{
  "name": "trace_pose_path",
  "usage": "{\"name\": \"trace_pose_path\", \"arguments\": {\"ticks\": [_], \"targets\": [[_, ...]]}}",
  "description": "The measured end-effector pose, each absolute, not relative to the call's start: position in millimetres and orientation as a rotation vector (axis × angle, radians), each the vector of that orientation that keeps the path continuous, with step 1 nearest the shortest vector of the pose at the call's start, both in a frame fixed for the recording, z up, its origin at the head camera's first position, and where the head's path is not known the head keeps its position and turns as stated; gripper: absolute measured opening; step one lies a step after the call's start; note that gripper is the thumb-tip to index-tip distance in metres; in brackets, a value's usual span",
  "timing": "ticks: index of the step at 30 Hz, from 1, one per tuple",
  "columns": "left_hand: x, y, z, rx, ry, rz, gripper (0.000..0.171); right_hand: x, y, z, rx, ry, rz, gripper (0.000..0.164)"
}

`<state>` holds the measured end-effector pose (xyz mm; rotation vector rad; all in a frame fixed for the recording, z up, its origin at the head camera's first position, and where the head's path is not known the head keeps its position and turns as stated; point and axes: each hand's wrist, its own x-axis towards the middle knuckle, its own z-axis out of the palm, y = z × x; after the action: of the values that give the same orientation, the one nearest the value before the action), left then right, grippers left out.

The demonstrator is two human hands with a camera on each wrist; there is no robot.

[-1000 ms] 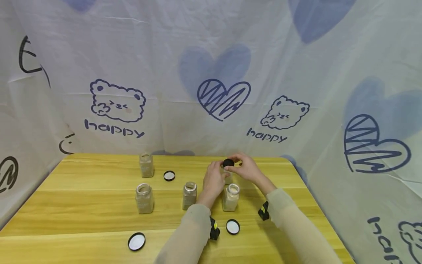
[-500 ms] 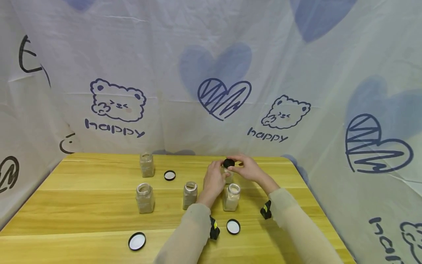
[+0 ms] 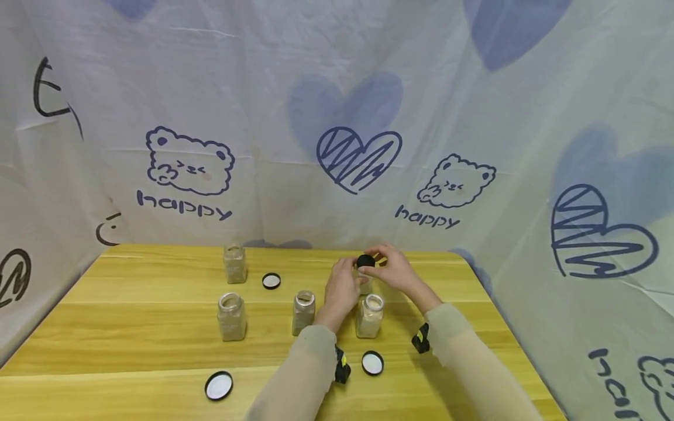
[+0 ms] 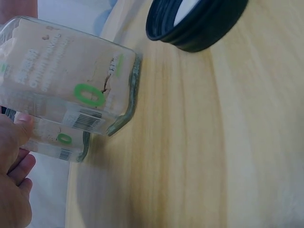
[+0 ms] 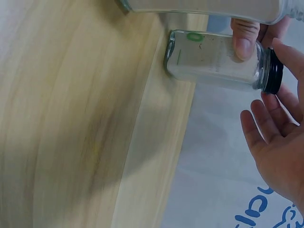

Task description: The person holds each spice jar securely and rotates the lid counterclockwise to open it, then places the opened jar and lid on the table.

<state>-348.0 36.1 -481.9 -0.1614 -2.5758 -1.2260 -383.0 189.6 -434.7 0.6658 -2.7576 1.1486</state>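
Toward the back right of the table, my left hand grips a square glass jar filled with beige powder. The jar stands upright near the table's far edge. Its round black lid sits on the neck, and my right hand pinches that lid between thumb and fingers. In the right wrist view, the left thumb presses on the jar's side, while the right hand's other fingers are spread below the lid. Just in front stands a lidless jar, which partly hides the held jar in the left wrist view.
More lidless powder jars stand left of my hands: one near the middle, one at centre left, one at the back left. Upturned black lids lie at the front left, front right and back. A printed curtain hangs behind the table.
My right hand has turned a little on the lid, its wrist shifting slightly right and then back left. The left hand and the standing jars have stayed in place.
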Motion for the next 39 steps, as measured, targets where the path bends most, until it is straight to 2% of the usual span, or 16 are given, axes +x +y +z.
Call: {"name": "trace_pose_path", "arguments": {"ticks": [9,21,26,39], "targets": [[-347,35,-483,-0.171,-2.571,-1.226,0.048,-384,189,-433,0.722,-2.772,1.090,0.043],[-348,35,-484,-0.184,-2.580,-1.233,0.050,-383,194,-427,0.836,-2.830,1.040,0.045],[-347,35,-483,-0.172,-2.604,-1.238,0.049,-381,194,-430,0.774,-2.830,1.106,0.050],[-345,34,-482,-0.180,-2.601,-1.193,0.045,-381,185,-435,0.684,-2.747,1.149,0.044]]}}
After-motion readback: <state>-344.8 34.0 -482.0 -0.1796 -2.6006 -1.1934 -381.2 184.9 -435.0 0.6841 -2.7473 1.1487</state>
